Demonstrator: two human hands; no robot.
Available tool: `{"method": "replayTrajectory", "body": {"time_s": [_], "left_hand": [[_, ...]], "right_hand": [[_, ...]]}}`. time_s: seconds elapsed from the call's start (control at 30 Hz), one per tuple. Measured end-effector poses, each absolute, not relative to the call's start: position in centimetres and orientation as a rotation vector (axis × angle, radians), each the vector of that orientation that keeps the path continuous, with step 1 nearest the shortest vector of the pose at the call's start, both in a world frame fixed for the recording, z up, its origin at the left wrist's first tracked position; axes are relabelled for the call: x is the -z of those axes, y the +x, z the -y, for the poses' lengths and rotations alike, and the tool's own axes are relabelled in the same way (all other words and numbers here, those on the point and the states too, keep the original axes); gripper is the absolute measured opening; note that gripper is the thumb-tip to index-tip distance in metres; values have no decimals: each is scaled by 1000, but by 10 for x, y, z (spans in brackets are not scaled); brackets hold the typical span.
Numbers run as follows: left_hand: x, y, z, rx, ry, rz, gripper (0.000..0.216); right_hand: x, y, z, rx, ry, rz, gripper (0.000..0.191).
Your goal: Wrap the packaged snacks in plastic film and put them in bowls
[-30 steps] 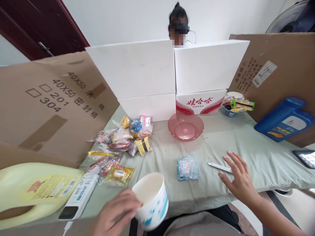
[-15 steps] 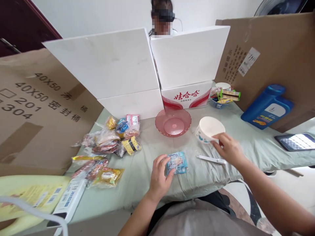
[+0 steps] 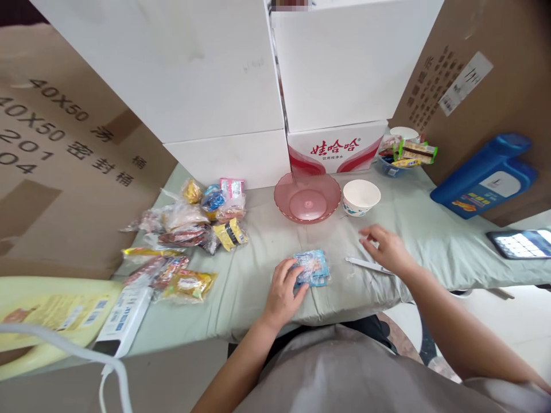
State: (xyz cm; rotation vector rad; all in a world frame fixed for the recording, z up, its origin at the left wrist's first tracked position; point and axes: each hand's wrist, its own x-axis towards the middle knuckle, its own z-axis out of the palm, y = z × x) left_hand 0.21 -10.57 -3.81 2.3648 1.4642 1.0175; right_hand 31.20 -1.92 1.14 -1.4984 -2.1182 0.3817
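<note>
My left hand (image 3: pixel 282 293) rests on the table with its fingers loosely bent and the thumb apart. Its fingertips touch the left side of some blue plastic packets (image 3: pixel 316 267) lying flat. My right hand (image 3: pixel 385 248) hovers, fingers loosely apart and holding nothing, just in front of a white paper bowl (image 3: pixel 361 198) with a blue-green pattern. The bowl stands upright beside a pink translucent scalloped dish (image 3: pixel 307 212). A slim white-handled utility knife (image 3: pixel 368 264) lies below my right hand, its right end partly hidden by that hand.
Assorted wrapped snacks (image 3: pixel 189 223) are piled on the left, near a yellow jug (image 3: pixel 64 310). White boxes (image 3: pixel 224 155) wall off the back. A filled blue bowl (image 3: pixel 387 168), a blue bottle (image 3: pixel 482 183) and a phone (image 3: pixel 520 244) lie along the right side.
My right hand has let go of the paper bowl and drawn back from it. The bowl now stands upright, close against the pink dish. The view has tilted downward; my left hand stays at the packets.
</note>
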Motion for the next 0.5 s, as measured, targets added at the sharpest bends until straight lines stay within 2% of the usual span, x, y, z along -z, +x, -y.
{"method": "replayTrajectory", "body": {"time_s": [0.1,0.23,0.43,0.5], "left_hand": [[39,3,105,-1030,2396,-1429,23],[39,7,104,-1042,2457,-1399,19],[44,5,108,-1187,2479,-1360,37],[45,4,108,-1135,2545,-1363,41]], "right_hand": [[-6,300,57,-459,-1320,2307,28],[-1,255,88,-525,-1073,2385,46],[14,205,98,-499,-921,2589,48],[12,210,95,-507,-858,2591,41]]}}
